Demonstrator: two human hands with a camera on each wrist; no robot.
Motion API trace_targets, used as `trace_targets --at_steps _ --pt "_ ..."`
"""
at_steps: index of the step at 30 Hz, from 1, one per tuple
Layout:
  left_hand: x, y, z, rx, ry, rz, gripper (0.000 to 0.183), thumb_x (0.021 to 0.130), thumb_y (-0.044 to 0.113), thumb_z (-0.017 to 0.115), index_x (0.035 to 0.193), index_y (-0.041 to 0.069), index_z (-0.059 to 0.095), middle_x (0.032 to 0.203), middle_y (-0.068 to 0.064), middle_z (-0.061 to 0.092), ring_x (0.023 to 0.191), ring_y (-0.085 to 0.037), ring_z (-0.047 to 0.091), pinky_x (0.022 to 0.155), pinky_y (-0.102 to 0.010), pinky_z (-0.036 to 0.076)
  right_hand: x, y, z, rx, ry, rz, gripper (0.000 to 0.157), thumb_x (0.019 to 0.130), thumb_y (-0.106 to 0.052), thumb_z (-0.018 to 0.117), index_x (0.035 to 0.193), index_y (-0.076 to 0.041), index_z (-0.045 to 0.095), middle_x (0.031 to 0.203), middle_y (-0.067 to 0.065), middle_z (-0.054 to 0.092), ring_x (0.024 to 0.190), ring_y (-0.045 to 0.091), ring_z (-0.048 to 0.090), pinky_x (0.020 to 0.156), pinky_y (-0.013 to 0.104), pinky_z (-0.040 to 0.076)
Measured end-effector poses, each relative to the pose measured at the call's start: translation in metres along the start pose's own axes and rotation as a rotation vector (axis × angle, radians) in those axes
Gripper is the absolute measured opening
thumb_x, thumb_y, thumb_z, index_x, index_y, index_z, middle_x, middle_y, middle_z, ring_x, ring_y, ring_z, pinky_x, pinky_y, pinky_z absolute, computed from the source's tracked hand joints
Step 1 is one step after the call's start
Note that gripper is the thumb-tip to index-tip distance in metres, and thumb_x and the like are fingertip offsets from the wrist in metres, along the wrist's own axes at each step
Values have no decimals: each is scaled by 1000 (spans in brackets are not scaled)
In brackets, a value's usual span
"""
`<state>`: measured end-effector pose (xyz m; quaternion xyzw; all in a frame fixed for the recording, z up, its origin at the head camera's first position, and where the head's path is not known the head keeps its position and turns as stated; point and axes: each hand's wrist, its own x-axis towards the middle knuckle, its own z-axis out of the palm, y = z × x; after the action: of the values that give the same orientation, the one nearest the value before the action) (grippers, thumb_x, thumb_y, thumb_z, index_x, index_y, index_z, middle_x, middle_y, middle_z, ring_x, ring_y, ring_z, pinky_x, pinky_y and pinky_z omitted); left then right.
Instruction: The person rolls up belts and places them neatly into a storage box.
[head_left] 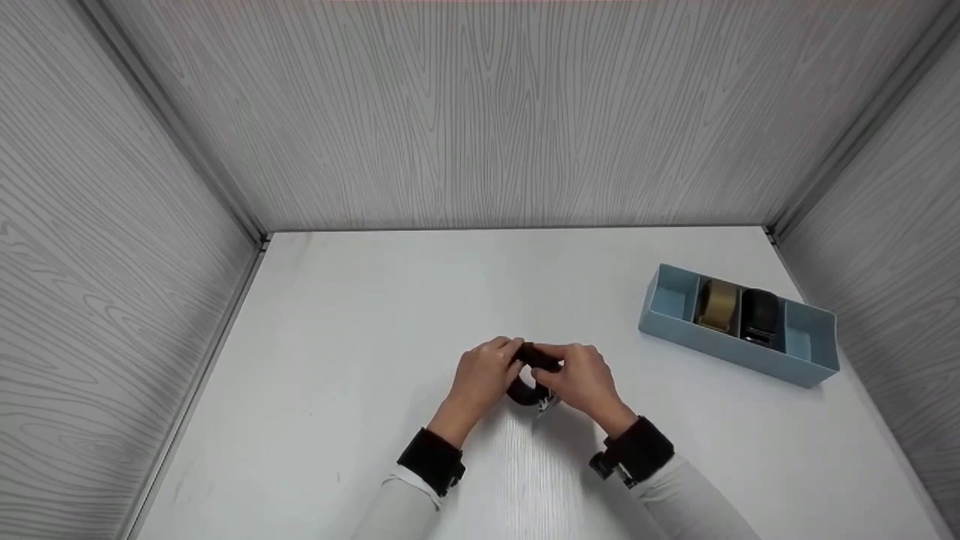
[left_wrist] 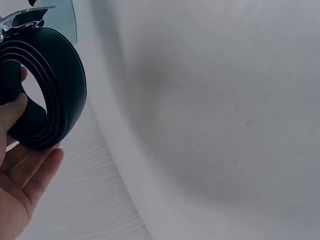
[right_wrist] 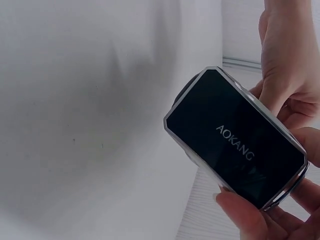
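A coiled black leather belt (head_left: 517,392) is held above the white table between both hands. My left hand (head_left: 481,376) grips the coil from its left side; in the left wrist view the thumb of that hand (left_wrist: 27,177) reaches inside the roll while other fingers support the outside. On the opposite side, my right hand (head_left: 583,377) pinches the belt with fingers and thumb. The right wrist view shows the belt's dark, silver-edged buckle (right_wrist: 235,140), lettered AOKANG, with fingertips at its edges. The layers of the belt (left_wrist: 70,85) lie wound closely together.
A light blue divided box (head_left: 720,346) stands at the table's right. Its middle compartments hold a rolled tan belt (head_left: 720,304) and a rolled black belt (head_left: 760,311); the two end compartments show bare floors. Grey wood-grain panels (head_left: 480,112) enclose the table's back and sides.
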<state>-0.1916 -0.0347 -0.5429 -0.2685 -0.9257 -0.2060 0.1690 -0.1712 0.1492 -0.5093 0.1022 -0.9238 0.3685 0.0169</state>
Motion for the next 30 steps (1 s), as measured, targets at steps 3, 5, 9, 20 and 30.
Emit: trace_targets --at_steps 3,5,9,20,30 --pt "-2 -2 0 29 -71 -27 38 90 23 72 124 6 65 100 -9 69 83 -23 69 67 -34 55 2 4 -5 -19 14 16 38 82 -20 76 119 -12 72 106 11 72 66 10 63 54 28 48" --pt "-4 -5 0 43 -123 -52 43 91 27 71 128 8 63 100 -10 70 83 -23 69 67 -34 55 3 7 -11 -38 26 25 39 82 -20 77 120 -11 71 106 12 72 63 11 61 53 30 47" --pt "-11 -7 -4 59 -218 -99 46 92 35 67 129 8 63 105 -11 69 88 -24 69 70 -35 55 7 18 -25 -83 53 29 41 83 -21 76 122 -9 70 106 13 72 67 15 62 57 33 48" --pt "-34 -25 -13 173 -369 -265 50 88 50 67 120 10 70 99 -10 69 85 -27 67 66 -39 53 25 52 -85 -167 129 109 44 89 -21 69 131 -8 63 106 19 70 72 27 64 58 39 46" --pt "-50 -41 -20 231 -401 -344 60 85 57 66 122 10 68 103 -14 67 92 -32 65 73 -46 51 48 78 -141 -234 385 212 44 91 -23 63 132 -9 62 116 22 66 87 41 65 66 50 47"
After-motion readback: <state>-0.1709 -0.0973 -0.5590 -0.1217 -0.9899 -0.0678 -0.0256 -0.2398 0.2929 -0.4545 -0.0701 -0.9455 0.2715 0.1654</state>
